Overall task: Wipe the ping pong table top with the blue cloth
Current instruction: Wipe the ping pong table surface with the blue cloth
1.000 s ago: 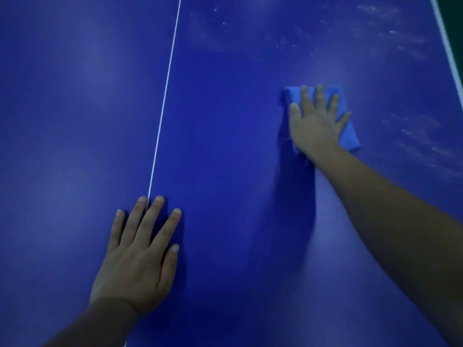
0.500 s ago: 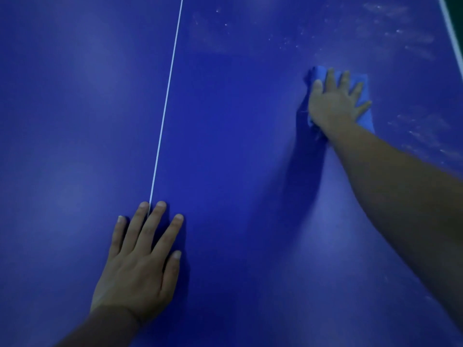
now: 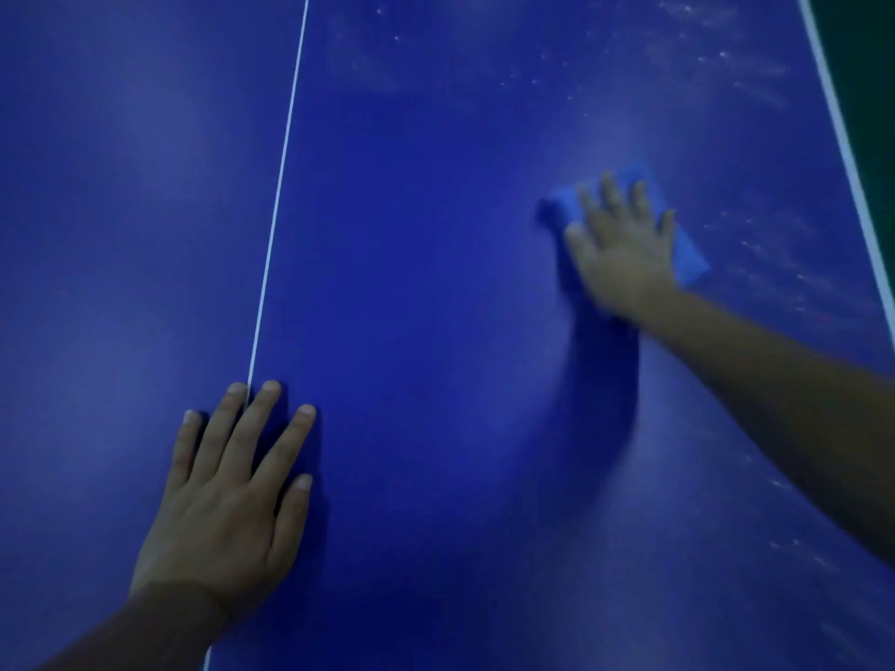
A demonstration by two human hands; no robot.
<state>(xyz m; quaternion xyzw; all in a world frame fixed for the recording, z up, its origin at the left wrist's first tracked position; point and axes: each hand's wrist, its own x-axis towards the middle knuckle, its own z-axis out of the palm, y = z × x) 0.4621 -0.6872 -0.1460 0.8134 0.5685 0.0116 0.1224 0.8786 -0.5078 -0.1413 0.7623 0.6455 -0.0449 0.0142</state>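
The dark blue ping pong table top (image 3: 436, 283) fills the view. A folded light blue cloth (image 3: 690, 261) lies flat on its right half. My right hand (image 3: 622, 244) presses down on the cloth with straight, spread fingers and hides most of it. My left hand (image 3: 227, 496) rests flat on the table at the lower left, fingers straight, across the white centre line (image 3: 278, 205). It holds nothing.
Pale dusty smears (image 3: 717, 55) mark the table at the upper right and along the right side. The white side line (image 3: 842, 138) runs along the table's right edge, with dark green floor (image 3: 871, 50) beyond it.
My right hand has slid the cloth back toward me and to the left, after pushing it away half a second ago. My left hand has stayed in place.
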